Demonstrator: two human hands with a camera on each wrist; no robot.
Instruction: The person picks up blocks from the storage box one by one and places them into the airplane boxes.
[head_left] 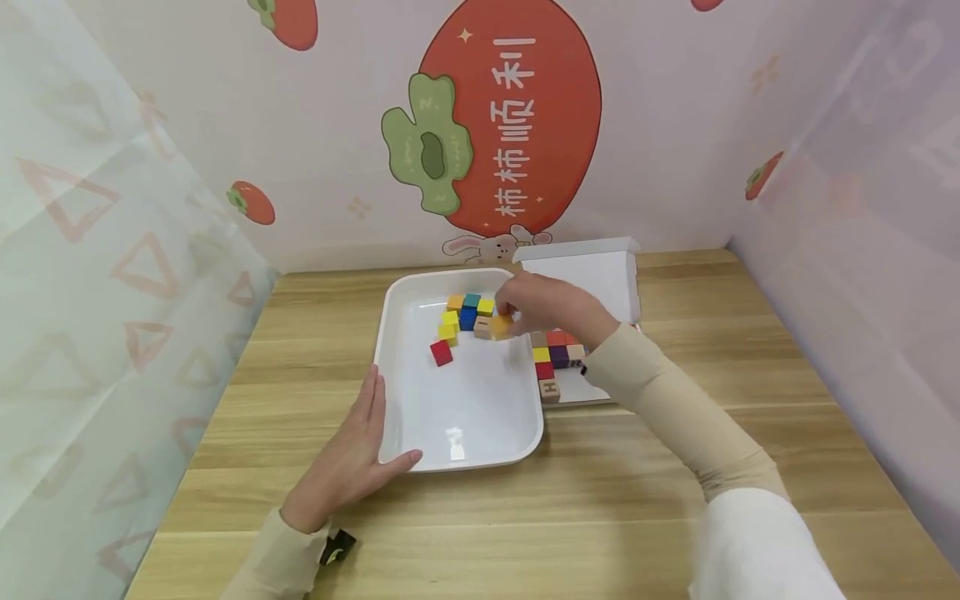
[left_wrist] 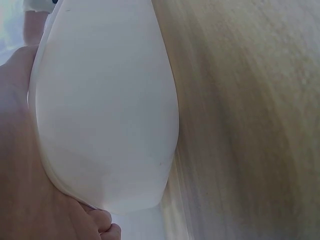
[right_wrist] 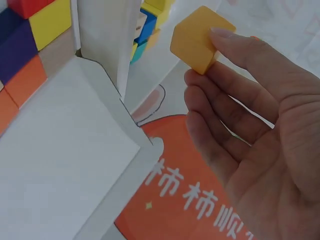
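My right hand (head_left: 547,307) pinches an orange-yellow cube block (right_wrist: 200,42) between thumb and fingertips, over the right side of a white tray (head_left: 465,412). Inside the tray, a cluster of small cubes lies toward the back: an orange one (head_left: 456,302), a teal one (head_left: 471,301), blue ones (head_left: 468,321), yellow ones (head_left: 448,335) and a wooden one with a dark mark (head_left: 482,327). A red cube (head_left: 442,352) sits at the near end of the cluster. My left hand (head_left: 348,454) rests against the tray's near left corner, fingers along the outer wall, thumb at the front rim.
An open white cardboard box (head_left: 585,287) stands right of the tray, its lid folded back toward the wall. Several coloured cubes lie in it, with a wooden H block (head_left: 550,389) at the near left. Patterned walls (head_left: 337,125) enclose the wooden table (head_left: 600,517).
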